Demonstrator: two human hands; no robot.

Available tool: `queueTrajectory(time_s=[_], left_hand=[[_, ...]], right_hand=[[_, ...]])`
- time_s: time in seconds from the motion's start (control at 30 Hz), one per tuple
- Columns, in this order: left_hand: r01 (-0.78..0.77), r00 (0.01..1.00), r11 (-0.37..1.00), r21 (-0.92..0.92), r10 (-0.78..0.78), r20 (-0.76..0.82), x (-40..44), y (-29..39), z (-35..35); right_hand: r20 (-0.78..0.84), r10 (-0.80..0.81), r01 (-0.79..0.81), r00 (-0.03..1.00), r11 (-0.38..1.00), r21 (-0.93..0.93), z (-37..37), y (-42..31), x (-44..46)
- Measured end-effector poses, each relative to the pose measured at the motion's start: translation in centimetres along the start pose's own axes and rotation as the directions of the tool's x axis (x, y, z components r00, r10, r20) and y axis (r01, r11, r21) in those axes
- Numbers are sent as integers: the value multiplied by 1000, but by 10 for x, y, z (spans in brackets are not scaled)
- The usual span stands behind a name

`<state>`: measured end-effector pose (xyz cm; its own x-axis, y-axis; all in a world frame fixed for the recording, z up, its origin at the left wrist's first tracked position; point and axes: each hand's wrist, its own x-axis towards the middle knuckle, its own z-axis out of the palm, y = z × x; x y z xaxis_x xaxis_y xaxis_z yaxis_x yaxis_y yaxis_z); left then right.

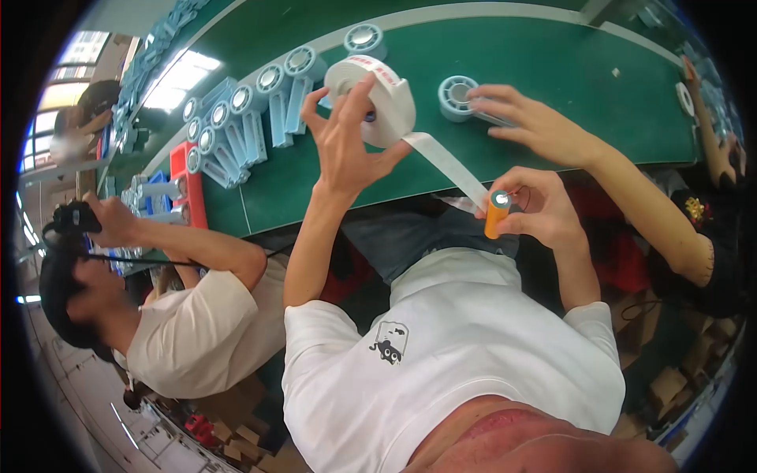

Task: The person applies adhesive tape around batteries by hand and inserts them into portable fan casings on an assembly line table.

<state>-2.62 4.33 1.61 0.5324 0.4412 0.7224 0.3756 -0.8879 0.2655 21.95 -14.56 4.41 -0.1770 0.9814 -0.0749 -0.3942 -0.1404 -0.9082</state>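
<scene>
My left hand [347, 150] grips a large roll of white label tape [392, 106] with red print along its edge, held up above the green table. From the roll a strip of the tape [448, 167] stretches down to the right. My right hand [546, 206] holds an orange cylindrical battery [495, 219] with a bright metal end and a thin red wire near it. The strip's lower end meets the battery beside my right fingers; whether it is stuck on, I cannot tell.
A co-worker's hand [536, 126] reaches in from the right to a light blue handheld fan [457, 96]. Several similar fans [246, 102] line the left of the green table [552, 55], beside a red bin [192, 185]. Another person [197, 323] sits close on my left.
</scene>
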Motion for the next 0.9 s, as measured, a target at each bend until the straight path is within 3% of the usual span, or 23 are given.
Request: queueTrajectory(time_s=[0.07, 0.13, 0.17, 0.23, 0.3, 0.43, 0.57, 0.9], left_hand=[[5, 999, 1000, 13, -5, 38, -8, -2, -5], [-11, 1000, 998, -61, 11, -3, -9, -3, -5], [-22, 999, 994, -103, 20, -26, -8, -2, -6], [-33, 999, 996, -83, 34, 4, -7, 4, -7], [-76, 994, 997, -30, 78, 72, -5, 12, -7], [-87, 979, 996, 3, 85, 188, -4, 22, -10], [-139, 974, 988, 61, 125, 192, -3, 24, -13], [-197, 960, 969, 152, 158, 233, -5, 37, -11]], right_hand=[[-14, 43, -45, 999, 928, -371, 1, -6, 1], [-28, 62, -67, 998, 836, -544, 7, -13, 6], [-120, -131, 35, 984, 805, -592, 11, -16, 11], [-206, -320, 113, 925, 749, -653, 15, -18, 23], [-271, -469, 246, 840, 776, -581, 12, -18, 41], [-288, -395, 251, 872, 867, -430, 28, -19, 63], [-230, -501, 339, 834, 796, -501, 31, -5, 70], [-287, -478, 258, 830, 786, -562, 40, 0, 73]])
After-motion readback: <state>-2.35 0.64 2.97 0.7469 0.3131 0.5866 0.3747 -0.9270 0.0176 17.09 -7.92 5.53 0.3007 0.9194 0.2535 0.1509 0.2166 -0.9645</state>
